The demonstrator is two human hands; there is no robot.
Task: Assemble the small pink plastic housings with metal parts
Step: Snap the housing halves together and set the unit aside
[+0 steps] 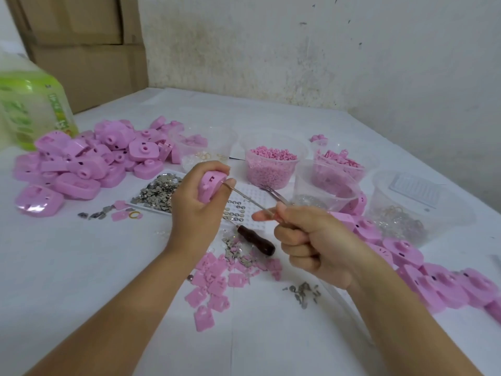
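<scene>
Left hand (195, 210) curled round one pink housing (210, 187), raised above the table (108, 267) near the centre of the bench. Right hand (311, 245) pinches the tweezers (250, 201) between thumb and forefinger, other fingers folded in. Tweezer tip meets the housing's upper edge, just beside your left thumb. Whether the tip carries a metal part is too small to tell. Likely step: seating a contact in its slot. Brace the housing firmly and turn the slot toward you. Push along the line of the tweezers rather than levering sideways. Work over the tray of metal parts (160, 187), so a dropped piece lands where you can find it. Wooden-handled tool (257, 241) lies on the table below your hands, should the part need pressing home.
</scene>
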